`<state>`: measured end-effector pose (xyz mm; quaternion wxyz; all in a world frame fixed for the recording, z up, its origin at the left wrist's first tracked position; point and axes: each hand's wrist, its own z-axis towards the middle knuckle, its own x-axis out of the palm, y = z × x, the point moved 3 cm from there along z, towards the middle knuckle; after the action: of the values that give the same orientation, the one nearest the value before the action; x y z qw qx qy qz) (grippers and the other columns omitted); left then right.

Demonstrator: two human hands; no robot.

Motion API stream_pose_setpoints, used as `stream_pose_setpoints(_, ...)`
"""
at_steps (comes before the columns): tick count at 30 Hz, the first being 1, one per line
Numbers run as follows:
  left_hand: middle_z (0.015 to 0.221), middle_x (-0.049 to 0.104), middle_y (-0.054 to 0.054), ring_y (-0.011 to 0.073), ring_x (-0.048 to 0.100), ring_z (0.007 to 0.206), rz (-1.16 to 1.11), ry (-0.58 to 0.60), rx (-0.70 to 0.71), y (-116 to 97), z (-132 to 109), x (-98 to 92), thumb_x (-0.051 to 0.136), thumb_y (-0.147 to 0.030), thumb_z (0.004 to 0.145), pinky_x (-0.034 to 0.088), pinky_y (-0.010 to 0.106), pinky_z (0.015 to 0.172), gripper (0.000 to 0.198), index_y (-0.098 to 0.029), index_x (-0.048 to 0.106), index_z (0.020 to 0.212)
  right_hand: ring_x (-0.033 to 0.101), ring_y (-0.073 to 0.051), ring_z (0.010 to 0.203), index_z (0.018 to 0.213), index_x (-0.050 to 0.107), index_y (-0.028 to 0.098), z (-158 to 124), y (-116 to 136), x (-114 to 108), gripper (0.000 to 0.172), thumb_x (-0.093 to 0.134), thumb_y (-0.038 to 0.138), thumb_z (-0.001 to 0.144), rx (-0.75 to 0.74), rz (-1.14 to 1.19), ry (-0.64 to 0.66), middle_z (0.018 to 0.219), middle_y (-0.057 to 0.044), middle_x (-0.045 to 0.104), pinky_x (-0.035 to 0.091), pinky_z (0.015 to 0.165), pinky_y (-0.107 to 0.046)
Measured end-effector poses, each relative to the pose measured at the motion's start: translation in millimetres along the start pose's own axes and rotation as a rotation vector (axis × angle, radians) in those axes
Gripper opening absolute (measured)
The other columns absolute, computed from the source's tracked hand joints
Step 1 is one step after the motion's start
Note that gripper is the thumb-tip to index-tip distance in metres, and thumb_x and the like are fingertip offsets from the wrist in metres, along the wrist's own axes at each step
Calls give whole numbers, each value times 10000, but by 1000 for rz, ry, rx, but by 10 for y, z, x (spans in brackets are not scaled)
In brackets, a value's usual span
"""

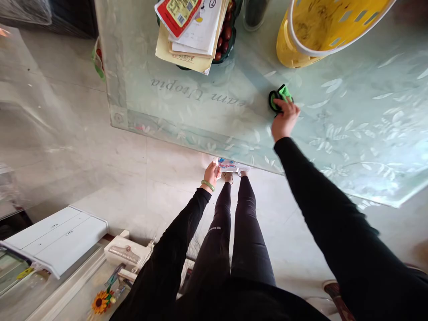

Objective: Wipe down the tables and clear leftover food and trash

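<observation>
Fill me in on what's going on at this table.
A person stands at a pale green table. Their right hand holds a small black-and-green bundle over the tabletop, while the left hand, down by the near edge, appears to grip a printed white sheet or bag. Farther back are a stack of papers with a red packet on top, some dark red fruit beside it, and a yellow basket.
</observation>
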<state>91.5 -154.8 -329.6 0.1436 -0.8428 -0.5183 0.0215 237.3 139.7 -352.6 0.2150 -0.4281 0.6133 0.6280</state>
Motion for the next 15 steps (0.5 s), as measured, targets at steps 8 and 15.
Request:
stream_pose_setpoints(8, 578, 524, -50, 44, 355, 427, -21, -15, -10, -49, -76, 51, 740, -380, 974, 208, 201, 459, 415, -228, 402, 787, 704, -276, 1101, 846, 849, 322, -1714, 496, 398, 487, 474, 13, 814, -293, 315, 584, 1100, 31, 836, 619, 1022, -491)
stream_pose_setpoints(15, 600, 539, -45, 45, 365, 436, -49, 3, 7, -43, -124, 34, 779, -376, 933, 226, 202, 468, 317, -202, 526, 851, 559, -247, 1421, 1337, 732, 213, 624, 465, 204, 479, 413, 65, 1011, -309, 149, 240, 1468, -89, 697, 379, 1272, -524)
